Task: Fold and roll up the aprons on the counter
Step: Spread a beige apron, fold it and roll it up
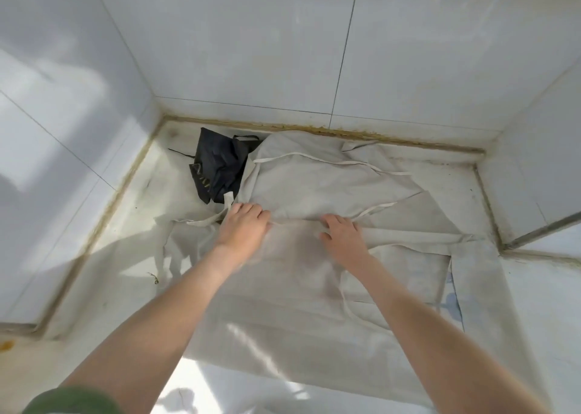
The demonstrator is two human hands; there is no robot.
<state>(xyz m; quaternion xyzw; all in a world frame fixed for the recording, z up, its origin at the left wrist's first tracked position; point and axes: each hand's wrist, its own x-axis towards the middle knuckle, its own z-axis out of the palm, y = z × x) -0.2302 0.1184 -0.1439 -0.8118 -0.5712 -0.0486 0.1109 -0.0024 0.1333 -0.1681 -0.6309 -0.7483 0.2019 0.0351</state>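
A large light grey apron (301,303) lies spread over the white counter (132,224), its long ties trailing across it. A second pale apron (314,180) is bunched behind it toward the wall. A crumpled black apron (217,168) sits in the back left corner. My left hand (243,229) and my right hand (344,236) both rest on the grey cloth at its far edge, with fingers curled into the fabric fold. Both forearms reach out from the near side.
Tiled white walls (251,51) close in the counter at the back, left and right. A metal-edged ledge (540,228) juts in at the right. Dirty grout lines the counter's back edge. Sunlight patches fall on the near counter.
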